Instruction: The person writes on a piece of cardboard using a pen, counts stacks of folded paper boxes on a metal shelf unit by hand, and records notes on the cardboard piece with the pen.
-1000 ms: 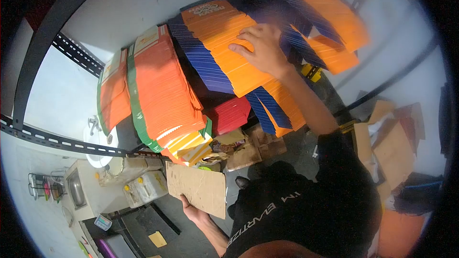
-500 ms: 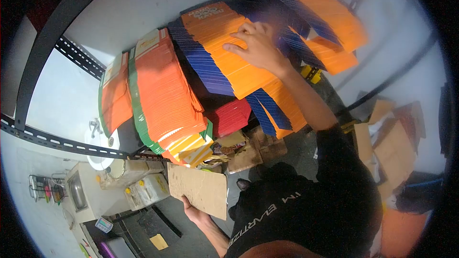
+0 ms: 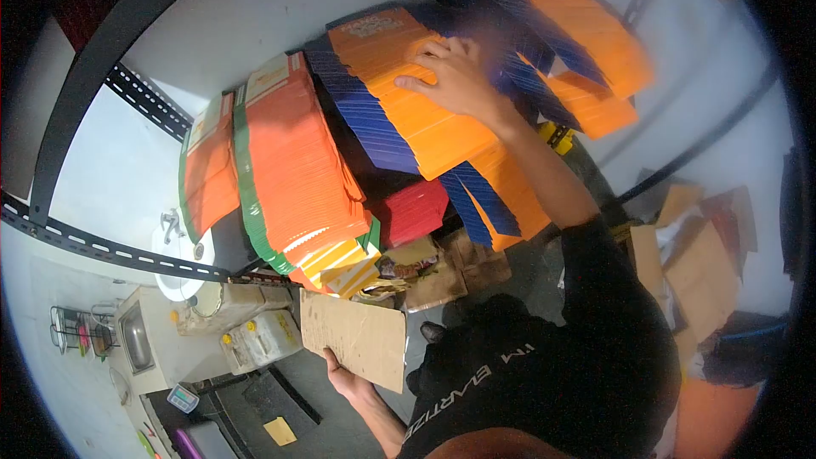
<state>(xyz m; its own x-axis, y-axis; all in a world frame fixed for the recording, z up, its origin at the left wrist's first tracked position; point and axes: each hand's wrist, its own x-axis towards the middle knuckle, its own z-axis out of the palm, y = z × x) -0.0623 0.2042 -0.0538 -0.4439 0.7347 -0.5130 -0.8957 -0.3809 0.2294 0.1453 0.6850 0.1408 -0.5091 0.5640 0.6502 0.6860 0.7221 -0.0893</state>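
My left hand (image 3: pixel 347 376) grips the lower left edge of a flat brown cardboard piece (image 3: pixel 355 338), held over the floor. My right hand (image 3: pixel 455 76) rests with fingers spread on a fanned stack of orange and blue printed packaging (image 3: pixel 408 110). To the left of that stack lies a long pile of orange-red and green packaging (image 3: pixel 297 153), with yellow-striped ends at its near side. Between the two piles and lower down sits a red stack (image 3: pixel 412 211). Another orange and blue stack (image 3: pixel 586 25) is beyond my right hand.
A black slotted metal frame (image 3: pixel 110 246) crosses the left side. Past it are a white washbasin (image 3: pixel 174 268), a steel sink (image 3: pixel 136 342) and plastic jerrycans (image 3: pixel 262 340). Open cardboard boxes (image 3: pixel 701 268) stand at the right.
My right hand has shifted slightly left on the orange stack since the earliest frame. The cardboard in my left hand stays nearly in place, and the view has moved a little.
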